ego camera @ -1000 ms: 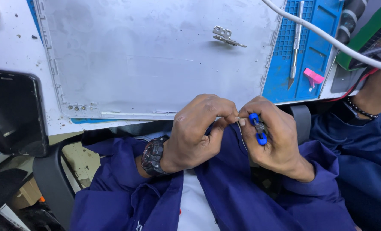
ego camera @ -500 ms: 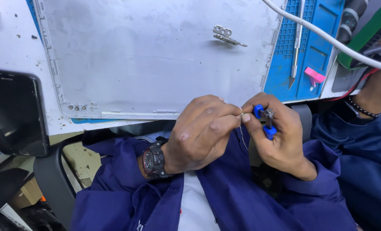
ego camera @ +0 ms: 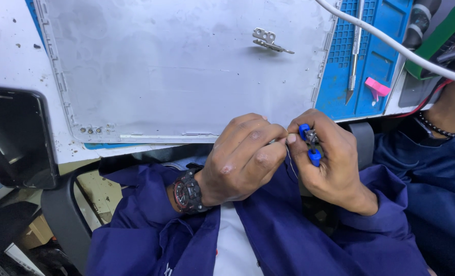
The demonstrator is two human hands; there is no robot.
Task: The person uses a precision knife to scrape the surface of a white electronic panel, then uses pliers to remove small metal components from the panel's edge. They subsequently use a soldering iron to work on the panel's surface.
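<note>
Right hand [ego camera: 329, 163] still closed on blue-handled pliers [ego camera: 310, 144], barely shifted; left hand [ego camera: 245, 158] curled, pinching thin wire [ego camera: 290, 159], unchanged.

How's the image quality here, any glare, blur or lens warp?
Head view: even, bright light; the grey panel looks washed out, with no hard shadows. The phone screen shows faint reflections. Both hands, left and right, are sharp. The white cable and the panel edges bow, wide-lens distortion.
</note>
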